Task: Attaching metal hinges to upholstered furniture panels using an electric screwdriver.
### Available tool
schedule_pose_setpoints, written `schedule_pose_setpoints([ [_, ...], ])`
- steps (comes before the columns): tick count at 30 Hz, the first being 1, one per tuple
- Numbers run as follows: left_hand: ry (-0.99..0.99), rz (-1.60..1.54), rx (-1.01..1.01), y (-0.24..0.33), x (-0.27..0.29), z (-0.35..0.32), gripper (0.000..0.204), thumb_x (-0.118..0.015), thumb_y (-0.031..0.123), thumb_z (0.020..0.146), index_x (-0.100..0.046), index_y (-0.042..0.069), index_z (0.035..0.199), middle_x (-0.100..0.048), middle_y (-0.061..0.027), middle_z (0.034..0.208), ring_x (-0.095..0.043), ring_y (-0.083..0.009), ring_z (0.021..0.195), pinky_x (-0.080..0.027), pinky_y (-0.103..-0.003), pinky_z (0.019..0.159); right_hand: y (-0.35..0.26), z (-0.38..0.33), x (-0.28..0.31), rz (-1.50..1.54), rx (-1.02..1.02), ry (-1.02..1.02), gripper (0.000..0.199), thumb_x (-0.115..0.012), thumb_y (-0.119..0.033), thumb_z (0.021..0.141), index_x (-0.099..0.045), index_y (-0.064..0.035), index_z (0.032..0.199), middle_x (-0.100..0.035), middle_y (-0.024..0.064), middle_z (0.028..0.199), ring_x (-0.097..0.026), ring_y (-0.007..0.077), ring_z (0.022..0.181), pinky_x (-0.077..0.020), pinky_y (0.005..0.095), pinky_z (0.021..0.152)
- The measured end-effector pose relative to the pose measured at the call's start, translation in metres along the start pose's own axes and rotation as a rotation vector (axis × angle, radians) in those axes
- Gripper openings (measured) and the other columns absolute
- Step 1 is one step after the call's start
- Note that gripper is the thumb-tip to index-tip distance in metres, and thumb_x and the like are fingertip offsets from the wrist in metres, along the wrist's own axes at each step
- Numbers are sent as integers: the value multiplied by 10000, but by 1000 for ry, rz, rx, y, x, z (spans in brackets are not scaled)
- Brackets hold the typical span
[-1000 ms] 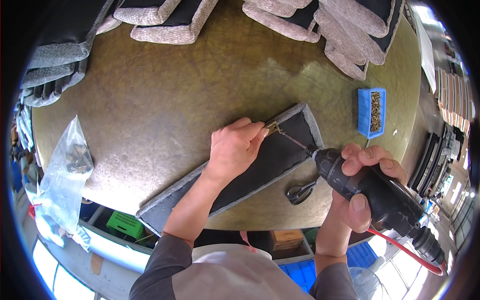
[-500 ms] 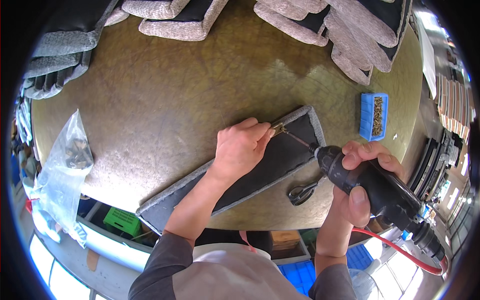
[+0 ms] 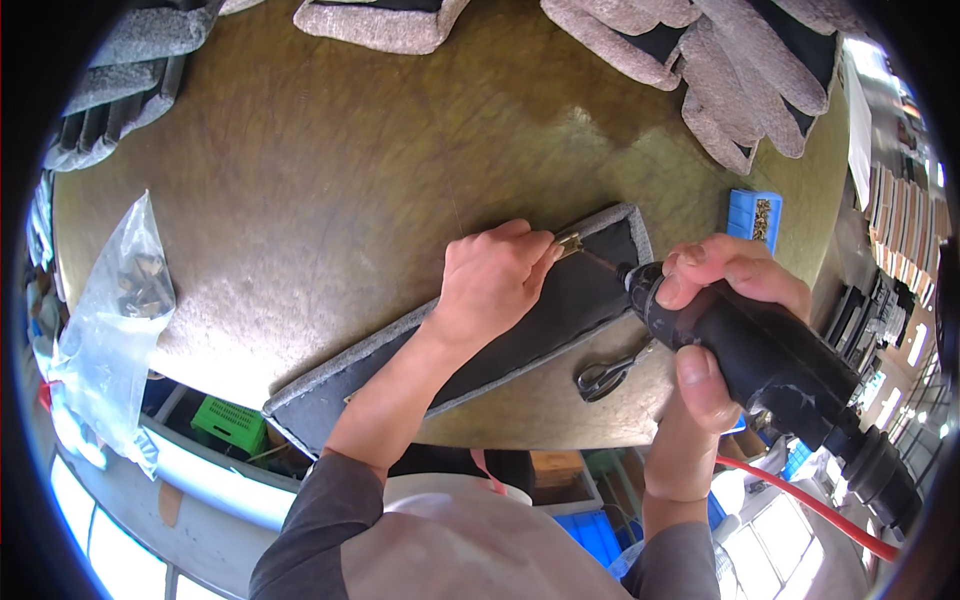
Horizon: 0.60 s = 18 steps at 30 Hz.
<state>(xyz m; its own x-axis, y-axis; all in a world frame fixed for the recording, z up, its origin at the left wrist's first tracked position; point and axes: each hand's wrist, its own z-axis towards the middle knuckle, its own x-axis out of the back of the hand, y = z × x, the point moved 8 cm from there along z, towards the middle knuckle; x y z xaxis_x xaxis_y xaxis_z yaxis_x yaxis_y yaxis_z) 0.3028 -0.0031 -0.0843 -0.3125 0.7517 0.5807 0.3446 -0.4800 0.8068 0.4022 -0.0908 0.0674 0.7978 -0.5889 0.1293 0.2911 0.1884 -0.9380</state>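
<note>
Panel point(image 3: 545, 305) lies aslant on the table point(image 3: 330, 180), black backing up, beneath the left forearm, its near left corner reaching past the table's edge. It looks light and fairly stiff, with a soft padded border that would give under pressure; the long sides or far corners seem the safest hold.

Small brass-coloured bracket point(image 3: 571, 244) sits by the panel's far edge, near its right end. It looks hard, light and perhaps slippery, so its outer end suits a fingertip grip. Thumb and fingers of the left hand point(image 3: 492, 285) pinch that end, bunched close together. Fingers of the right hand point(image 3: 740, 268) curl over the driver point(image 3: 770, 345), thumb pressed against its near side. The tool's thick black body looks heavy, best carried around its barrel; its thin bit points at the bracket, though I cannot tell whether they touch.

Red hose point(image 3: 810, 505) bends smoothly below. Scissors point(image 3: 600, 380) with dark looped handles lie beside the panel. Smooth blue bin point(image 3: 741, 215) holds brassy screws point(image 3: 762, 216); nubbly grey cushions point(image 3: 735, 90) rest beyond, and a crinkled clear bag point(image 3: 115, 335) slumps at left
</note>
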Motion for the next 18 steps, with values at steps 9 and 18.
schedule_pose_setpoints([
  [9,23,-7,-21,0,2,-1,127,-645,203,850,-632,100,777,-521,-66,657,-560,-288,594,-413,-405,513,3,-2,-5,30,-5,-27,584,-705,-132,716,-422,3,1208,-527,243,1099,-586,245,784,-473,466,842],
  [18,0,4,-18,1,2,1,134,-643,202,851,-627,100,766,-535,-63,667,-574,-289,610,-429,-406,521,8,-2,-3,8,-30,14,543,-735,-106,718,-434,-18,1161,-548,233,1071,-627,237,815,-519,377,799],
])
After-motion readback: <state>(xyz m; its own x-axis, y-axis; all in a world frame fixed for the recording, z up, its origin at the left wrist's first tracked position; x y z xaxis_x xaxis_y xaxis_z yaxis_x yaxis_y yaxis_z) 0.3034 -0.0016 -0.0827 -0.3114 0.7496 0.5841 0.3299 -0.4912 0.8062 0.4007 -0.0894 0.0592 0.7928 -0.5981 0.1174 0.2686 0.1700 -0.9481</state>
